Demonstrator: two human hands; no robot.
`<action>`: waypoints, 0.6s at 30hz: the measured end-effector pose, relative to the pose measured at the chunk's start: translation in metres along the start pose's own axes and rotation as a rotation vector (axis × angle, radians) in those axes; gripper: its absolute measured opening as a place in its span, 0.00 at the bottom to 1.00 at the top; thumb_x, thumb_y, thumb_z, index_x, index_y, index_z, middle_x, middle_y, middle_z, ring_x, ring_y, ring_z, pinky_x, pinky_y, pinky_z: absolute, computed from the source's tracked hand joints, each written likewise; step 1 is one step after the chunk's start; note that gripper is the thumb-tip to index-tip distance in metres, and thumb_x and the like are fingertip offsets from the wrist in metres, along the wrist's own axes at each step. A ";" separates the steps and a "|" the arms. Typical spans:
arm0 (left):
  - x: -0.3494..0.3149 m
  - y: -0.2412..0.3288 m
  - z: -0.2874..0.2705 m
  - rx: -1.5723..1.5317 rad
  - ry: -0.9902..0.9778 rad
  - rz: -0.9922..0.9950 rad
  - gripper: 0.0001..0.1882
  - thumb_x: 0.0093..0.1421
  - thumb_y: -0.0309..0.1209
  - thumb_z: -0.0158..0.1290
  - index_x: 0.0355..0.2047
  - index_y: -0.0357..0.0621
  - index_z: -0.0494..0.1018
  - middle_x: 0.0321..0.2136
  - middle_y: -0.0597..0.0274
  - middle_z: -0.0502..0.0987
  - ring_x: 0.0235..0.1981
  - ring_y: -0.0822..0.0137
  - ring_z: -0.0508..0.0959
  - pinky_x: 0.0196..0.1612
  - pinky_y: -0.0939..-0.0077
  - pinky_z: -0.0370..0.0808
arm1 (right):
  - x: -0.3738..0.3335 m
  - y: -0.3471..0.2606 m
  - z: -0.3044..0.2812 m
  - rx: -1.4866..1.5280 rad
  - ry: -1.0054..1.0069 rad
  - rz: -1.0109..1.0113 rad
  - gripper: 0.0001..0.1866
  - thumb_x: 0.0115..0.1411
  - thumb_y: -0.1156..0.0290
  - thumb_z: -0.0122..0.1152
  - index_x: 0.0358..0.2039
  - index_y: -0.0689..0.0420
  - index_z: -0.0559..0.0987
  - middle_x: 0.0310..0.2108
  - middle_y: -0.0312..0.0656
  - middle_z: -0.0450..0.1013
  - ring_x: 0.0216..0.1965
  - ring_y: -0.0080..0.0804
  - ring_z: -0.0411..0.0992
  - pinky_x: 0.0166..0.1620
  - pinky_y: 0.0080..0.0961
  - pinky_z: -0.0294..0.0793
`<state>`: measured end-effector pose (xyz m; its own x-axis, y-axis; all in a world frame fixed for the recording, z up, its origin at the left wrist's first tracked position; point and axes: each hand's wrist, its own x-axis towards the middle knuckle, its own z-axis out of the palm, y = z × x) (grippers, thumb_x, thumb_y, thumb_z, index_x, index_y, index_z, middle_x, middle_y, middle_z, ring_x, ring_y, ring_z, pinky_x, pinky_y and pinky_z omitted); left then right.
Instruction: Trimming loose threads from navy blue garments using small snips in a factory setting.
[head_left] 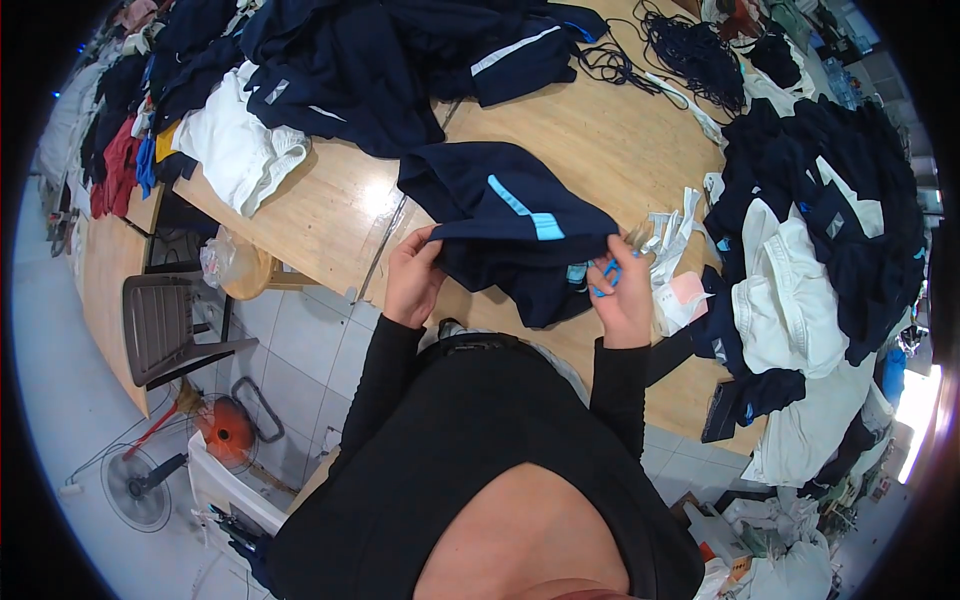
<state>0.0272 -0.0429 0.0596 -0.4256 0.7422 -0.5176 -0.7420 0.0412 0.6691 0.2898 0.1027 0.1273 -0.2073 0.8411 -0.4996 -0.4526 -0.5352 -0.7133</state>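
A navy garment [500, 215] with a light blue stripe lies on the wooden table [600, 140] in front of me. My left hand [412, 278] grips the garment's near left edge. My right hand [622, 290] pinches its right edge and also holds small blue-handled snips [606, 274]. Both forearms wear black sleeves. White tags or labels [668, 238] lie just right of my right hand.
Heaps of navy and white clothes [820, 230] crowd the right side, and more navy garments [380, 60] and a white one [235, 145] lie at the back left. Dark cords [690, 50] sit far back. Below left stand a grey chair [165, 325] and a floor fan [140, 485].
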 end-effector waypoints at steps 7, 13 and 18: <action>-0.001 0.047 -0.015 -0.522 -0.331 -0.327 0.16 0.78 0.37 0.50 0.53 0.38 0.78 0.48 0.51 0.86 0.51 0.57 0.87 0.56 0.61 0.85 | -0.018 -0.044 -0.023 0.175 -0.136 0.323 0.10 0.73 0.62 0.63 0.35 0.51 0.83 0.30 0.35 0.84 0.10 0.21 0.66 0.14 0.16 0.59; -0.025 0.068 0.003 -0.447 -0.297 -0.009 0.17 0.79 0.44 0.48 0.41 0.48 0.79 0.36 0.59 0.86 0.41 0.61 0.86 0.50 0.60 0.83 | -0.054 -0.047 -0.015 0.049 -0.079 0.006 0.07 0.74 0.70 0.63 0.47 0.58 0.80 0.36 0.39 0.82 0.30 0.26 0.80 0.31 0.20 0.77; -0.006 0.058 -0.021 -0.507 -0.674 0.084 0.20 0.80 0.46 0.44 0.48 0.44 0.78 0.41 0.56 0.86 0.46 0.58 0.86 0.55 0.57 0.81 | -0.065 -0.056 0.000 -0.057 -0.132 -0.157 0.08 0.72 0.72 0.66 0.46 0.59 0.78 0.36 0.34 0.78 0.35 0.20 0.78 0.37 0.18 0.78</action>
<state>-0.0243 -0.0590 0.0904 -0.2092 0.9761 0.0595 -0.9326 -0.2174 0.2879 0.3285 0.0780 0.2003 -0.2515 0.9154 -0.3142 -0.4391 -0.3972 -0.8059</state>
